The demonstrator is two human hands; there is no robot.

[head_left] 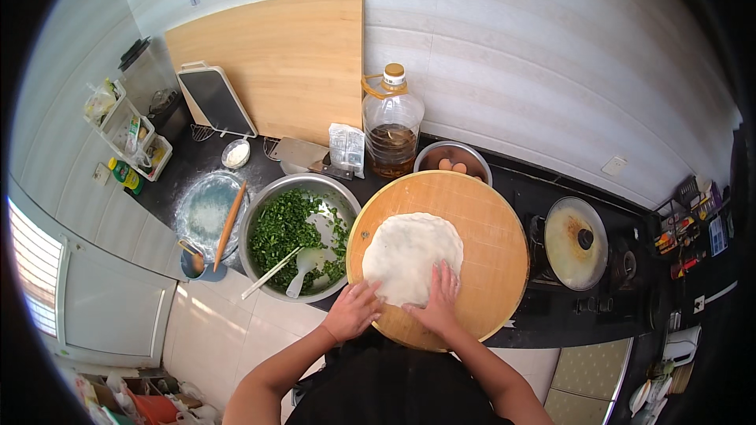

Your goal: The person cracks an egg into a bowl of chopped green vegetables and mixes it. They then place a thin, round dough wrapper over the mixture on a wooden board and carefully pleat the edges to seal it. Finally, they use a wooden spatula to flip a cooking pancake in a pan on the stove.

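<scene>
A round, flat piece of pale dough (411,258) lies on a round wooden board (492,267) in front of me. Faint darker patches show through its surface. My right hand (438,301) rests on its near right edge, fingers spread and pointing away from me. At the near left edge is my left hand (353,312), its fingers stretched out onto the dough's rim and the board. Left of the board stands a steel bowl (253,264) of chopped greens (282,224), with a pale spatula (303,269) and chopsticks (272,273) in it.
A rolling pin (231,224) lies across a floury patch (206,216) at left. Behind the board stand an oil jug (393,126) and a bowl of eggs (452,165). A lidded pan (576,244) sits on the stove at right. A cleaver (303,153) lies near the wall.
</scene>
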